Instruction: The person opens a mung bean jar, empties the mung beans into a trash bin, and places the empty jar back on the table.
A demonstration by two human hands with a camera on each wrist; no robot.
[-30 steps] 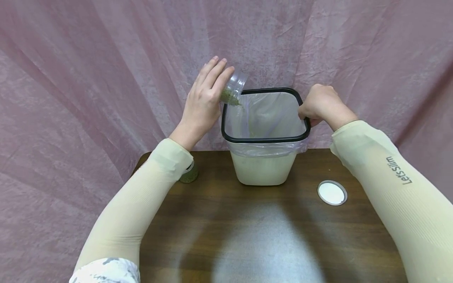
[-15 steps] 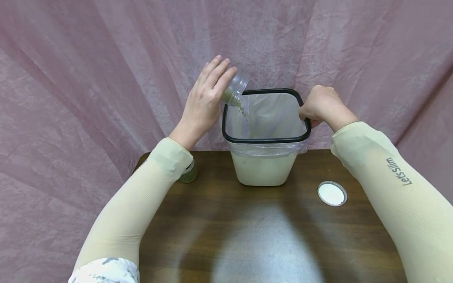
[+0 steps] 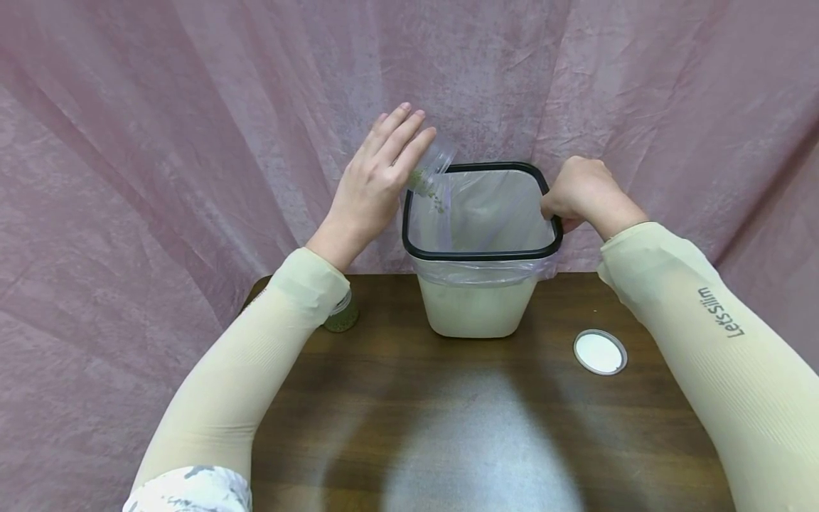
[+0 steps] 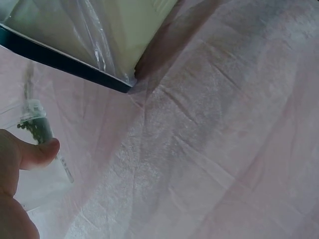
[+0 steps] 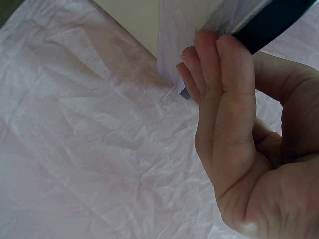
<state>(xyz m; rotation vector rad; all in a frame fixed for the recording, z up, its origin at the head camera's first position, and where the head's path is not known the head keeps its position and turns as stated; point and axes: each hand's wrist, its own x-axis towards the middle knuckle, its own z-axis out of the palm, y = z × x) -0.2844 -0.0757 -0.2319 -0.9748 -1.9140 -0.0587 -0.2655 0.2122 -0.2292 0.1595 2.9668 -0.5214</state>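
Observation:
My left hand (image 3: pixel 370 181) holds a clear jar (image 3: pixel 436 158) tilted over the left edge of a bin (image 3: pixel 476 307) with a black rim. Green bits (image 3: pixel 437 202) spill from its mouth into the bin, which is lined with a thin clear bag (image 3: pixel 499 206). In the left wrist view the thumb presses on the side of the jar (image 4: pixel 45 130). My right hand (image 3: pixel 584 192) grips the bin's right rim, its fingers (image 5: pixel 234 74) against the bag and rim in the right wrist view.
A round lid (image 3: pixel 600 352) with a white face lies on the brown table (image 3: pixel 461 427) right of the bin. Another jar (image 3: pixel 342 315) with green contents stands at the left, partly behind the left sleeve. A pink curtain (image 3: pixel 256 85) hangs behind the table.
The left hand and its jar have shifted slightly right. Green bits that were near the jar's mouth now fall lower, inside the bin. The right hand stays on the rim.

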